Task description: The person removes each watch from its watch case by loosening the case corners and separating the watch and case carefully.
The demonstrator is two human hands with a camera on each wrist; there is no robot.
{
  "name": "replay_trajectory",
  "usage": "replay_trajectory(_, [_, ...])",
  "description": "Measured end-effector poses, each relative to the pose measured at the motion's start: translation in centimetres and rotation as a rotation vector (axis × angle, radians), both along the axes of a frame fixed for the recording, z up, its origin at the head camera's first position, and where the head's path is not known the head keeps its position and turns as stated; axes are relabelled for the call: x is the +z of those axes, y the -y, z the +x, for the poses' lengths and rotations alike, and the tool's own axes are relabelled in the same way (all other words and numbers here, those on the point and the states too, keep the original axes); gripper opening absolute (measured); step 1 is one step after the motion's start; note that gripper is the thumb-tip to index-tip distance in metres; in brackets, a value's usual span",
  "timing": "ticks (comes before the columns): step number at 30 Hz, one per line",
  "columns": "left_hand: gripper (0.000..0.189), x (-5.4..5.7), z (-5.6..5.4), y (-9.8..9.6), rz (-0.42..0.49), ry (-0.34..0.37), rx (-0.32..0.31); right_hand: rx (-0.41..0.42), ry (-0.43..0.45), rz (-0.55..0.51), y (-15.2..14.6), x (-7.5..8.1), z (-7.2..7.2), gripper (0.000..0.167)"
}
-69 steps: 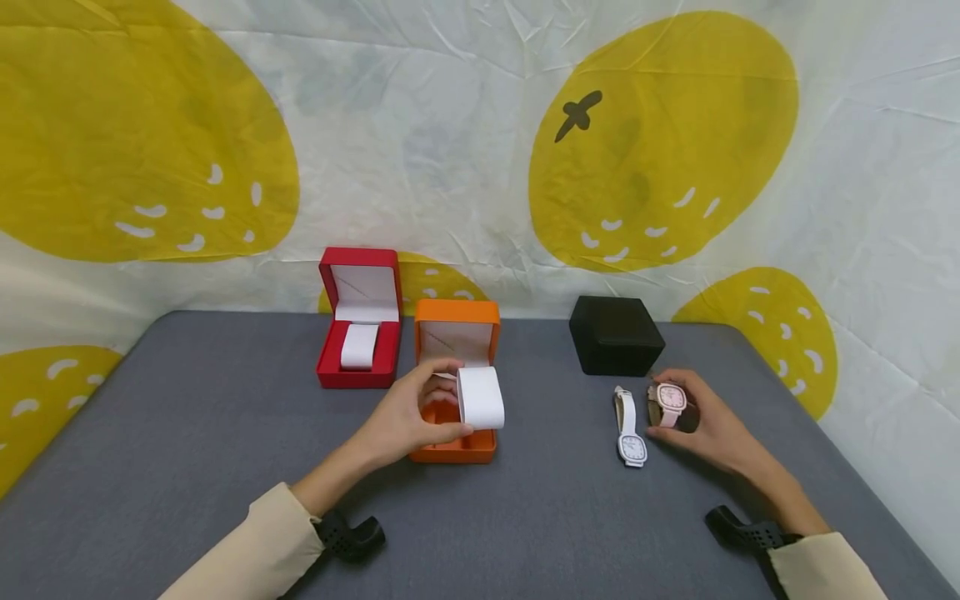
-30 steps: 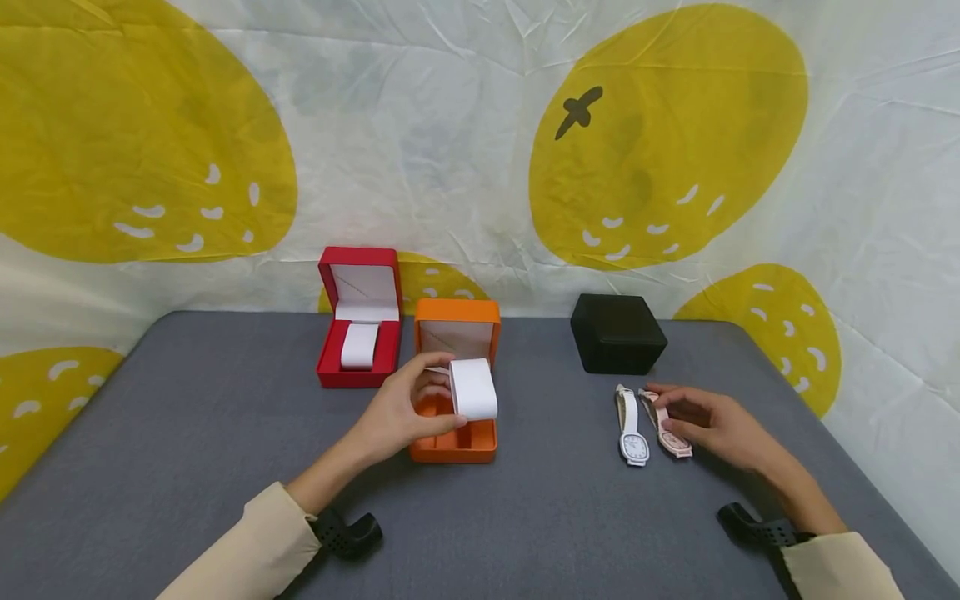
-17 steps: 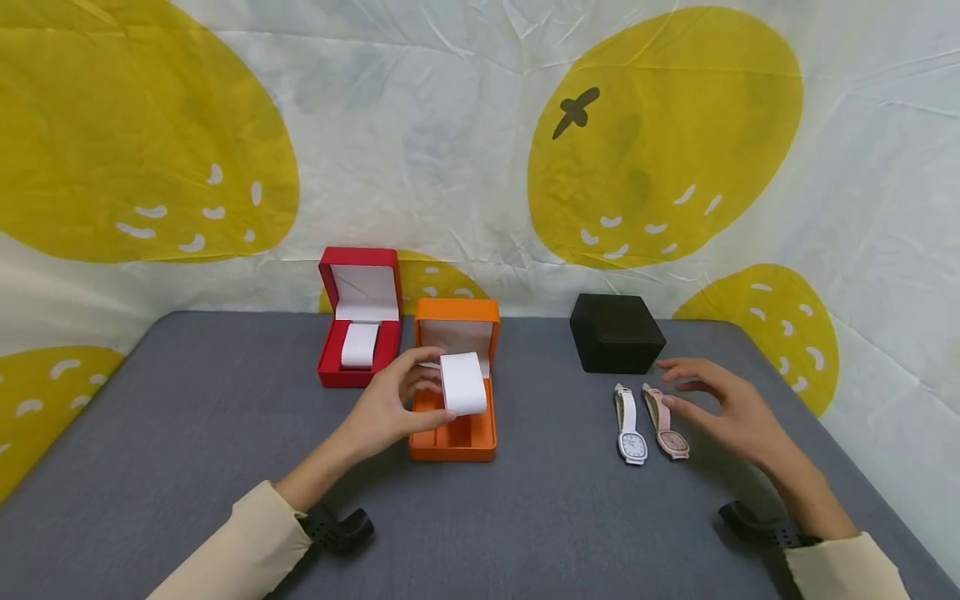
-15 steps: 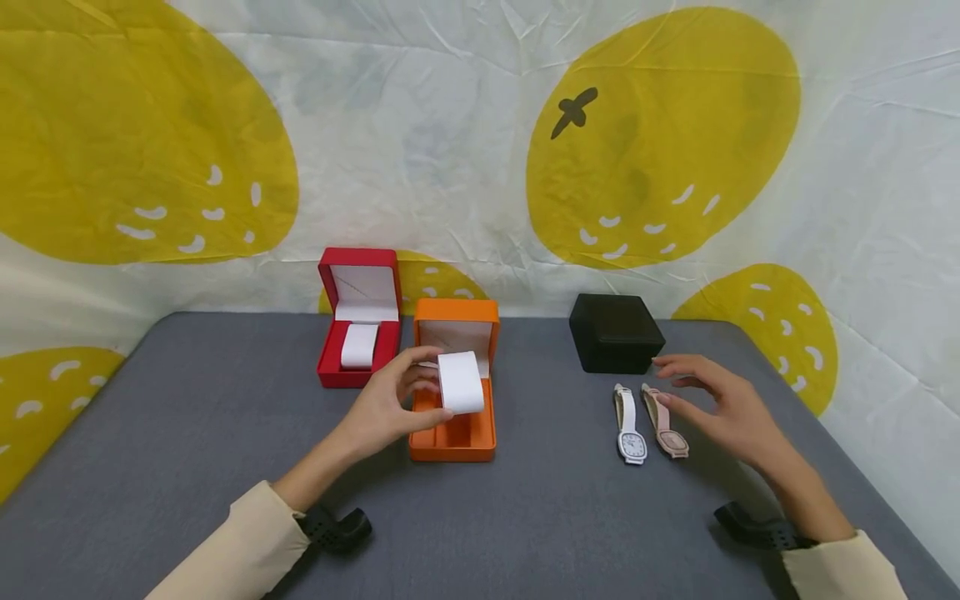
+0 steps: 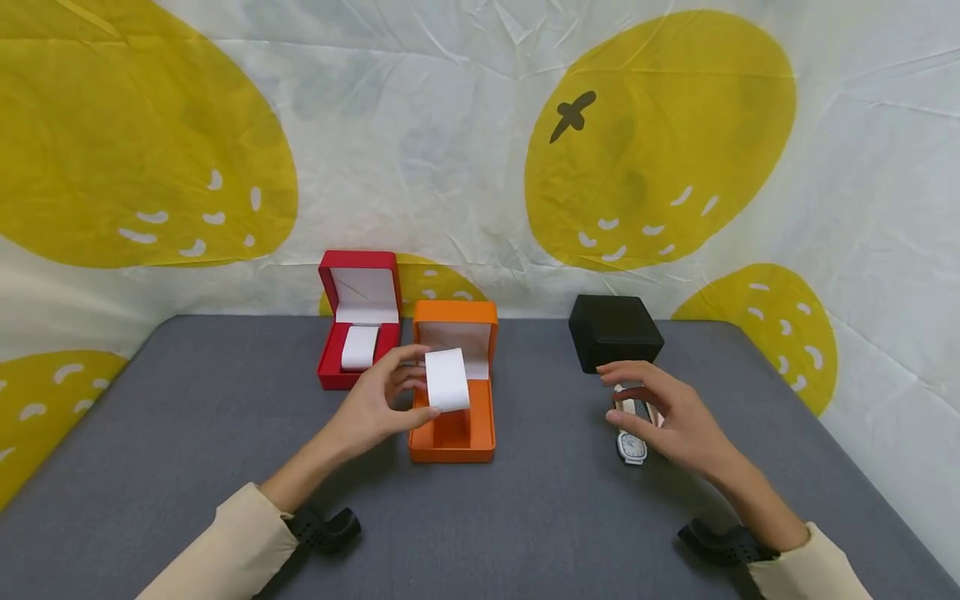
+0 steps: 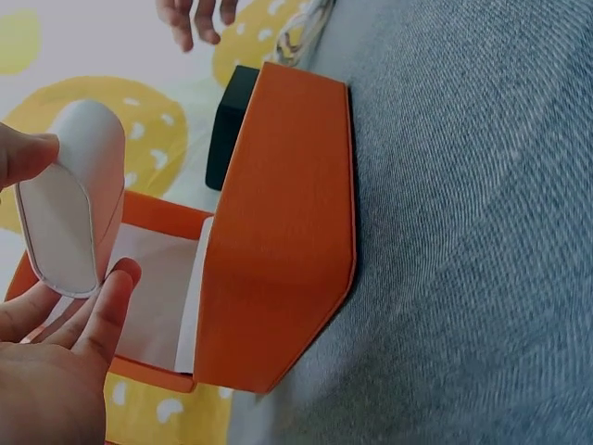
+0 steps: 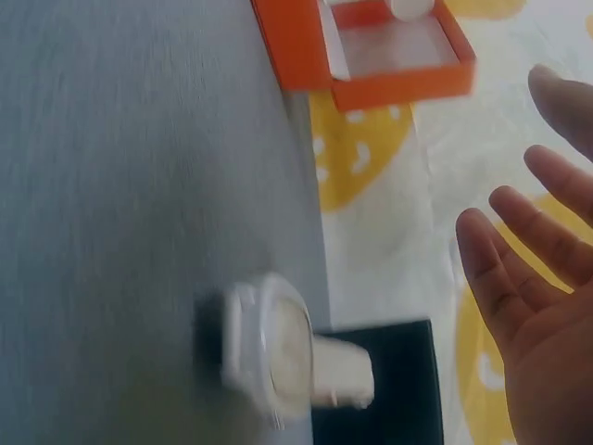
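My left hand (image 5: 378, 396) pinches a white watch cushion (image 5: 447, 381) between thumb and fingers, held above the open orange watch box (image 5: 452, 456). In the left wrist view the cushion (image 6: 104, 148) shows its rounded side and flat end. My right hand (image 5: 671, 421), fingers spread and holding nothing, hovers over two watches near the black box. The white watch (image 5: 632, 448) shows its dial below the thumb; the pink watch (image 5: 652, 413) is mostly hidden behind the hand. A blurred watch (image 7: 283, 352) appears in the right wrist view, apart from the fingers.
An open red watch box (image 5: 326, 367) with a white cushion inside stands left of the orange one. The closed black box (image 5: 615, 333) stands at the back right, just beyond my right fingers. A patterned cloth (image 5: 450, 167) hangs behind the grey tabletop (image 5: 525, 517).
The pink watch has been laid beside the white watch and released. My right hand has since moved left over both. My left hand has shifted slightly left with the cushion.
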State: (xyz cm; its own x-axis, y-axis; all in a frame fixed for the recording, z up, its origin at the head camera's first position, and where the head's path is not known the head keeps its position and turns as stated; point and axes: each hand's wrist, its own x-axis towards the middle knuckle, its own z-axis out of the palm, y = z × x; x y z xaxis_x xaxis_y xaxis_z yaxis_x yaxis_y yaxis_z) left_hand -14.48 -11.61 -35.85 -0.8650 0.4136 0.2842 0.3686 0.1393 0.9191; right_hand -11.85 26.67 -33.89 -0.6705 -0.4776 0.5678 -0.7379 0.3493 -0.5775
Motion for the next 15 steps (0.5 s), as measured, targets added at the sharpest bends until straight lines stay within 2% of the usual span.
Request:
replay_trajectory(3, [0.07, 0.0, -0.1, 0.2, -0.002, -0.003, 0.001, 0.035, 0.052, -0.026, 0.5, -1.3, -0.9, 0.054])
replay_trajectory(6, [0.07, -0.2, -0.2, 0.3, -0.008, -0.01, 0.003, 0.072, 0.078, -0.032, 1.8, -1.4, -1.0, 0.053])
replay_trajectory(15, [0.067, -0.7, -0.3, 0.5, -0.022, -0.012, 0.003, 0.137, 0.164, -0.015, 6.2, 0.1, -0.2, 0.045])
